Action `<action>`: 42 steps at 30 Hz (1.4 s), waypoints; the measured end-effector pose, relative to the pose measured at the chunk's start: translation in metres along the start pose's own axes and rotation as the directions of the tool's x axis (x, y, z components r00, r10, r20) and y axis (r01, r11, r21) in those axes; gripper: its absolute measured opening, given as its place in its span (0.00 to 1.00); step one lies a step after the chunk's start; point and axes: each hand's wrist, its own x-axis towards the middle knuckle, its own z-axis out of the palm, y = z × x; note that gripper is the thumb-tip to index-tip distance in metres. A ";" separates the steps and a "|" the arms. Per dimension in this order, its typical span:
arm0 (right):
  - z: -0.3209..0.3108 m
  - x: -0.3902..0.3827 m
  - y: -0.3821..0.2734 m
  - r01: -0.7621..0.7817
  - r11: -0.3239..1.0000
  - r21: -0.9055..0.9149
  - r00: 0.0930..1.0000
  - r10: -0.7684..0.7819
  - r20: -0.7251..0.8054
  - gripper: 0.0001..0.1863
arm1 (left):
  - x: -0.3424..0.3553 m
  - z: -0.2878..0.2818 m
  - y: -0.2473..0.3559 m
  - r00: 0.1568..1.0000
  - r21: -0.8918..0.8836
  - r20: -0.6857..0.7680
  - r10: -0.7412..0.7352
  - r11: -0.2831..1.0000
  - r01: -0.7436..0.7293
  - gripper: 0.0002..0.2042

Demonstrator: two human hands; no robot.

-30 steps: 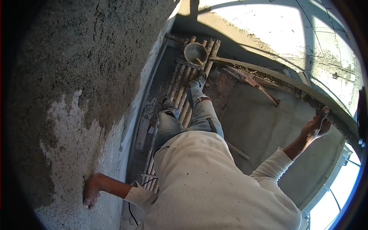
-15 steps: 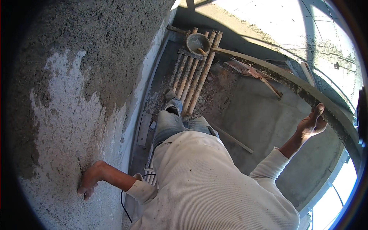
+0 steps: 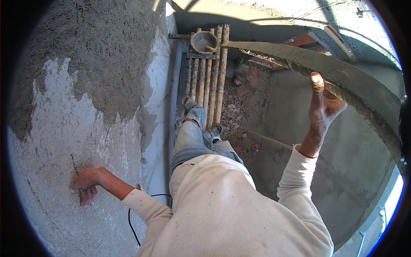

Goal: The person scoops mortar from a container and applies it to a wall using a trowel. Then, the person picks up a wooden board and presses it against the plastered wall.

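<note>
My left hand (image 3: pixel 89 183) is against the rough wall (image 3: pixel 81 128) on the left, its fingers bent inward. A thin dark mark runs up the wall just above it; what the fingers hold, if anything, is hidden. On the right, my right hand (image 3: pixel 326 105) is raised to a long grey cement-covered beam (image 3: pixel 295 60), which looks curved in this view. Its thumb lies up along the near edge and the palm presses there, while the other fingers are mostly hidden. The wall is part dark wet-looking mortar, part paler grey surface.
Several wooden poles (image 3: pixel 209 85) lie side by side ahead of my feet. A round mortar bowl (image 3: pixel 204 42) with a wooden-handled tool stands at their far end. Rubble (image 3: pixel 239 105) lies below at the right, near a thin batten (image 3: pixel 269 139). A black cable (image 3: pixel 132 220) hangs at lower left.
The view has turned. My right hand is farther ahead and inward along the beam, its forearm more upright. My left hand stays at the wall, slightly higher and farther left in view.
</note>
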 end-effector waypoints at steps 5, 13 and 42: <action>-0.048 -0.051 0.003 -0.133 0.991 -0.021 0.987 0.134 0.092 0.31 | 0.047 0.012 -0.028 0.985 0.388 0.137 0.107 0.909 -0.153 0.45; -0.099 -0.103 -0.017 0.020 0.926 -0.376 0.971 0.072 0.229 0.35 | -0.102 -0.132 -0.055 0.366 -0.544 0.654 0.662 0.748 -0.381 0.35; -0.112 -0.360 -0.150 -0.647 0.664 0.375 0.448 0.729 -0.518 0.47 | -0.393 -0.308 -0.261 -0.675 0.505 0.215 -0.706 0.672 -0.542 0.14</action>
